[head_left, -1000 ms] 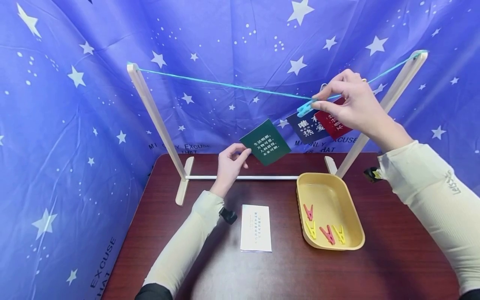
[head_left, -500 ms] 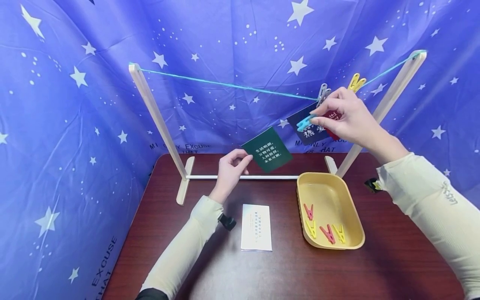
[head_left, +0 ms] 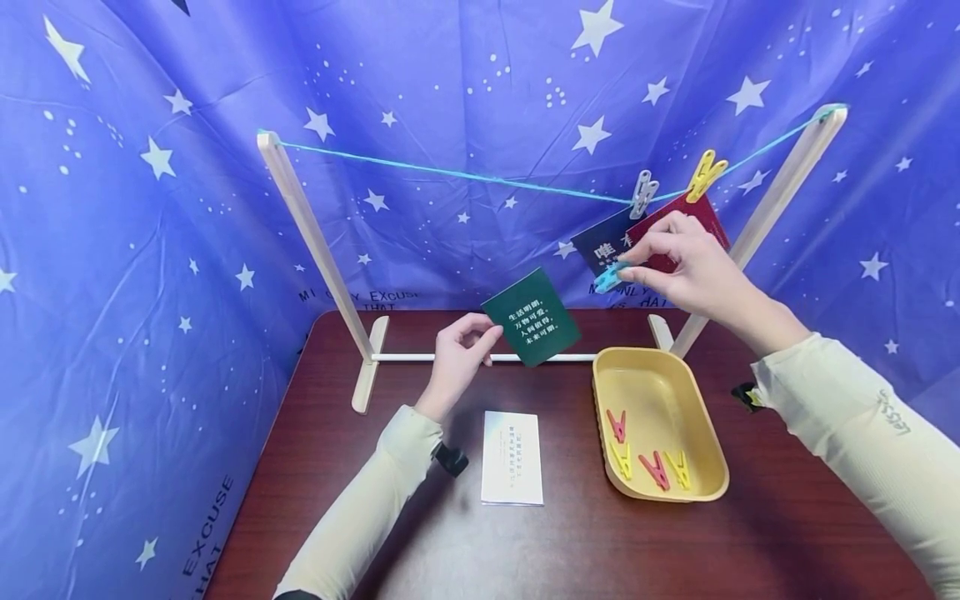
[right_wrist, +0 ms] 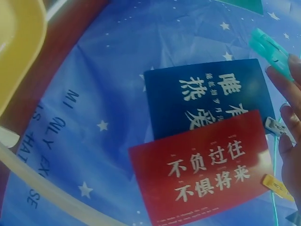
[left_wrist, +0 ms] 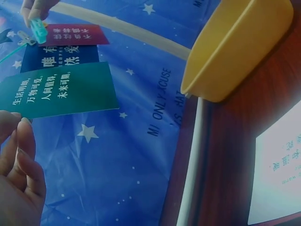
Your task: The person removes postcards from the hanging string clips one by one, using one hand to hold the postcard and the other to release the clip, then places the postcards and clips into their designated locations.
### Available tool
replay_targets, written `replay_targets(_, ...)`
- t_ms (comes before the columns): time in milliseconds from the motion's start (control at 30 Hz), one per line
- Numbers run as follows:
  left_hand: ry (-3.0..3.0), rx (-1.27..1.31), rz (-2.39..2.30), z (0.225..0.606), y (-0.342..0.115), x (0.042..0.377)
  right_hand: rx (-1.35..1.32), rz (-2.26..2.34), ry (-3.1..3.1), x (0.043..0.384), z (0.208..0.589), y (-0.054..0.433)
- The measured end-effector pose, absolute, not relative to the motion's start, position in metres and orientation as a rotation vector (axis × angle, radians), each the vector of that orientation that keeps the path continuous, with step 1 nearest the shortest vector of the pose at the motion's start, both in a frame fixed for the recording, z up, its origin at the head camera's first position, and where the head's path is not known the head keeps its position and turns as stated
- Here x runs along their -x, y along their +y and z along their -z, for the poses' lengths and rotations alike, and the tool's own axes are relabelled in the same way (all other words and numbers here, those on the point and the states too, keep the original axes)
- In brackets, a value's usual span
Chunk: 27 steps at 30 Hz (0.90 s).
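Observation:
In the head view my left hand (head_left: 459, 358) pinches a dark green card (head_left: 534, 321) with white writing by its left corner, above the table. My right hand (head_left: 686, 262) pinches a light blue clothespin (head_left: 609, 277) between thumb and fingertips, in front of the hanging cards. A navy card (head_left: 596, 237) hangs from the teal string (head_left: 450, 173) by a grey clothespin (head_left: 642, 196). Beside it a red card (right_wrist: 202, 169) overlaps the navy one and hangs from a yellow clothespin (head_left: 705, 177). The green card is apart from the string.
A wooden frame with a left post (head_left: 315, 246) and right post (head_left: 787, 225) carries the string; a white rod (head_left: 570, 357) joins their feet. On the table (head_left: 420, 542) lie a white card stack (head_left: 512, 458) and a yellow tray (head_left: 712, 417) with several red and yellow clothespins.
My right hand has moved down from the string with the light blue clothespin, uncovering the grey and yellow clothespins. My left hand and the green card have sunk lower.

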<state>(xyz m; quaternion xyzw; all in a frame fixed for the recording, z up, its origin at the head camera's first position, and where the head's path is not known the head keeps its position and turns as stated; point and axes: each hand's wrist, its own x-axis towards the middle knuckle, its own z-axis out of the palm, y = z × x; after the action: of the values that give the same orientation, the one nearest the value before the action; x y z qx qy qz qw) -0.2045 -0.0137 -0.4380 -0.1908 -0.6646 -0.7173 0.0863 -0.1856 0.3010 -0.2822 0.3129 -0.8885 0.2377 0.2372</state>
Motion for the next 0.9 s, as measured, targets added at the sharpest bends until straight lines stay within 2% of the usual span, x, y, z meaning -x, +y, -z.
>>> replay_targets(667, -2.193, 0.537, 2.148, 0.456, -0.028, 0.188, -0.903, -0.707, -2.44, 0.179, 0.333, 0.312)
replay_targets(900, -2.222, 0.537, 2.14, 0.465, -0.034, 0.182, -0.828, -0.704, -2.515, 0.172, 0.347, 0.311)
